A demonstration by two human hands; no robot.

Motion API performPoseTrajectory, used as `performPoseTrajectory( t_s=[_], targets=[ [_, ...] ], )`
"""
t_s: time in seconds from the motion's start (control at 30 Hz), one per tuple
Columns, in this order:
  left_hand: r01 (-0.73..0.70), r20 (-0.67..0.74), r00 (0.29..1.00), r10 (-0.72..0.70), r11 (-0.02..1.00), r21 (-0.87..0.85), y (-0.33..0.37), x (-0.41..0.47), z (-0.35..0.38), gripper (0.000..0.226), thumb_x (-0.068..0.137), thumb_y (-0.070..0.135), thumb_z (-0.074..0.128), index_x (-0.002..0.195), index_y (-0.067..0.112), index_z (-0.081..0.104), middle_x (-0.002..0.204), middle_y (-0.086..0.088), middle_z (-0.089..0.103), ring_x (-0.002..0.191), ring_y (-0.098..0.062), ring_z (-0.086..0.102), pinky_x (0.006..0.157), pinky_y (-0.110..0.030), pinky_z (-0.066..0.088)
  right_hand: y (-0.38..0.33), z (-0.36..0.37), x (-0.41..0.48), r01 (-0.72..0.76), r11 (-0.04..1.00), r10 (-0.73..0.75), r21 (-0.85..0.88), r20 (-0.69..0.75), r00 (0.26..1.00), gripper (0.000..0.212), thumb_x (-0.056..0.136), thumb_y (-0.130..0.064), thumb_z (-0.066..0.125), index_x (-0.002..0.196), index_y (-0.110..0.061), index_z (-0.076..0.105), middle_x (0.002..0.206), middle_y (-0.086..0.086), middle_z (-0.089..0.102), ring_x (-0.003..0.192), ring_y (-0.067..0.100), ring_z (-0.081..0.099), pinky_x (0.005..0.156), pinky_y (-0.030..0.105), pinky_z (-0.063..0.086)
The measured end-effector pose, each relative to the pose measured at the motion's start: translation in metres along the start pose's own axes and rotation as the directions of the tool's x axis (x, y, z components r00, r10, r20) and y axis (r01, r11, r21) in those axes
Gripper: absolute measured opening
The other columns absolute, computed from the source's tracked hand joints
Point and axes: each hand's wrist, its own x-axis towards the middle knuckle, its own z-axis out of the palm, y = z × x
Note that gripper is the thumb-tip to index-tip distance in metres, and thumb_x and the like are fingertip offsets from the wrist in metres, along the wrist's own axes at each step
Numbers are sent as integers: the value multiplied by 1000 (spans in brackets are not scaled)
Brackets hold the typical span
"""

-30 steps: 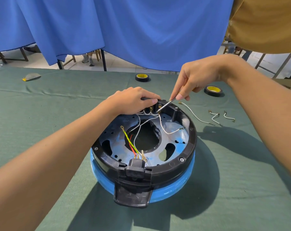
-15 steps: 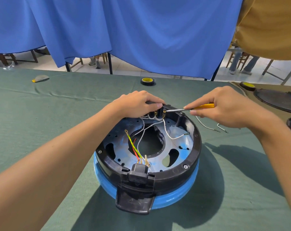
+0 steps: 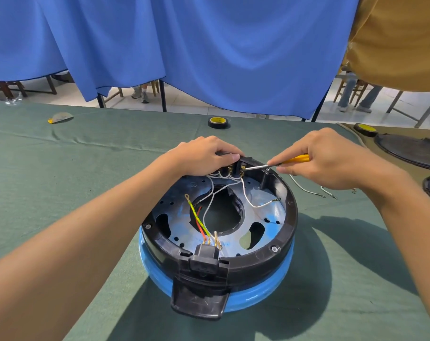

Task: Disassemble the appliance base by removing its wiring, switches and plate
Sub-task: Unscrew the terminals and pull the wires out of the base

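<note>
**Appliance base**: upside down at the middle of the green worktop, blue body below, black ring on top. It stands where it stood half a second ago.

**Metal plate**: seated inside the ring.

**Wiring:**
- White wires run from the switch block at the far rim across the plate.
- A yellow-green wire and a red wire lead to the power socket at the near rim.

**Left grip**: fingers curled over the far rim of the base at the switch block, holding it. Same place as before.

**Right grip**: closed round the yellow-handled screwdriver.
- The shaft lies nearly level and comes in from the right, with its tip at the switch block terminals.
- A second ago the tool pointed steeply down from above. Since half a second ago there is little change.

**Loose wires**: on the worktop right of the base, partly behind the right grip.

**Tape roll**: on the worktop beyond the base.
</note>
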Motion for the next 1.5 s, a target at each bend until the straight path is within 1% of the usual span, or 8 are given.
performPoseTrajectory(
  t_s=[0.2, 0.5, 0.67, 0.83, 0.97, 1.13, 1.37, 1.5],
  targets=[
    [-33, -4, 999, 33, 999, -7, -1, 1, 0, 30, 101, 47, 38, 123, 47, 57, 97, 22, 55, 94, -9, 49, 84, -38, 38, -3, -6, 9, -2, 999, 5, -43, 82, 997, 15, 87, -36, 69, 86, -50, 71, 77, -10, 72, 60, -7, 54, 53, 25, 37],
    [-28, 6, 1000, 28, 1000, 2, -3, 2, 0, 29, 100, 49, 37, 122, 49, 56, 91, 25, 53, 94, -12, 49, 93, -47, 42, -10, -32, 39, 44, 999, -52, 31, 318, 947, 14, 85, -28, 72, 89, -40, 77, 59, -11, 66, 54, -1, 51, 54, 12, 37],
    [-32, -12, 999, 32, 999, 5, -4, 3, 2, 29, 100, 50, 37, 122, 50, 56, 102, 22, 56, 100, -11, 51, 90, -43, 40, -5, -28, 31, 37, 999, -30, -37, 184, 982, 12, 85, -33, 71, 88, -45, 75, 58, -17, 66, 53, -4, 53, 45, 6, 34],
    [-48, -19, 999, 48, 999, -8, -6, 4, 2, 28, 100, 47, 38, 120, 49, 58, 75, 35, 47, 77, -5, 47, 84, -40, 39, -9, -15, 12, 85, 987, -72, -136, 100, 992, 16, 89, -28, 68, 97, -40, 75, 52, -34, 58, 63, -18, 52, 50, 4, 37],
    [-61, -7, 998, 61, 998, -4, -5, 4, 1, 29, 101, 46, 38, 122, 46, 57, 76, 35, 46, 73, -2, 46, 84, -41, 40, -17, -13, 10, 102, 968, -76, -231, 122, 990, 18, 90, -30, 66, 102, -42, 73, 86, -19, 73, 70, -1, 60, 55, 13, 40],
    [-63, -15, 998, 63, 998, 4, -6, 4, 1, 29, 101, 47, 38, 122, 47, 57, 76, 35, 46, 77, -5, 48, 79, -37, 38, -9, -15, 8, 107, 982, -103, -154, 36, 994, 17, 89, -27, 68, 100, -37, 75, 70, -29, 62, 62, -17, 52, 53, 2, 36],
    [-63, -31, 998, 63, 998, -1, -8, 6, 3, 28, 100, 48, 38, 120, 50, 57, 76, 38, 45, 85, -7, 47, 80, -36, 36, -6, -8, 3, 100, 988, -97, -116, 31, 995, 18, 89, -25, 68, 99, -39, 75, 77, -14, 73, 55, -7, 52, 51, 6, 37],
    [-60, -29, 998, 59, 998, -4, -8, 7, 3, 27, 100, 49, 38, 120, 51, 57, 74, 38, 45, 82, -6, 46, 80, -37, 37, -8, -7, 1, 100, 988, -99, -116, 12, 995, 18, 89, -22, 68, 99, -35, 76, 48, -36, 52, 56, -14, 51, 52, 4, 37]
  ],
)
